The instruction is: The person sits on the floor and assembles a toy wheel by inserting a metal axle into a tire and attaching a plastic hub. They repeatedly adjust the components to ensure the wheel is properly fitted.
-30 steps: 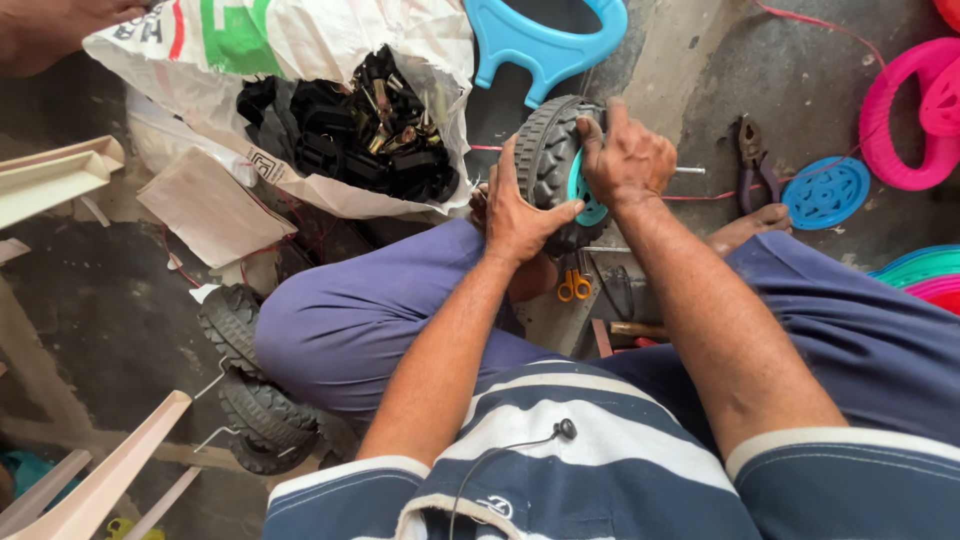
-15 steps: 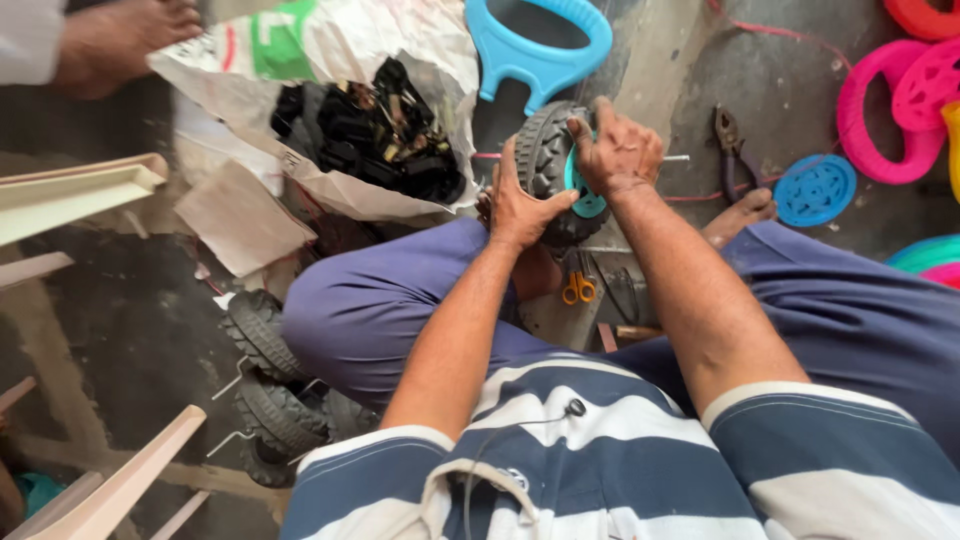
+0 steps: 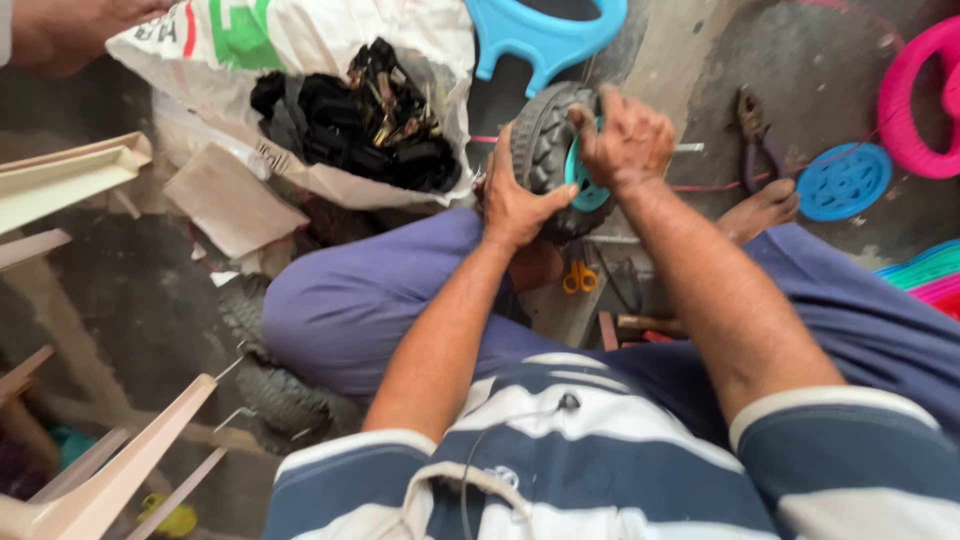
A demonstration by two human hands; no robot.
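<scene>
- The white sack [image 3: 300,60] lies just beyond the left hand, gaping open with a heap of small black parts [image 3: 370,110] inside; another person's hand [image 3: 70,30] shows at its far edge.
- A blue plastic frame [image 3: 545,35] sits past both hands, and a pink ring [image 3: 915,100] lies well off beyond the right hand.
- The black toy wheel [image 3: 545,140], with its teal hub [image 3: 585,185], stands on edge between the two hands, above the knees.
- The left hand [image 3: 515,200] is wrapped around the tyre's near side, gripping it.
- The right hand [image 3: 625,135] is clenched over the top of the hub, pressing down.
- A blue disc [image 3: 845,180] and pliers [image 3: 755,140] lie to the right of the right hand, on the floor.
- Orange-handled scissors [image 3: 578,278] rest just below the wheel.
- Risk, as I judge it: the tyre could twist out of the left hand's grip under that push, and fingers could get pinched against the hub.
</scene>
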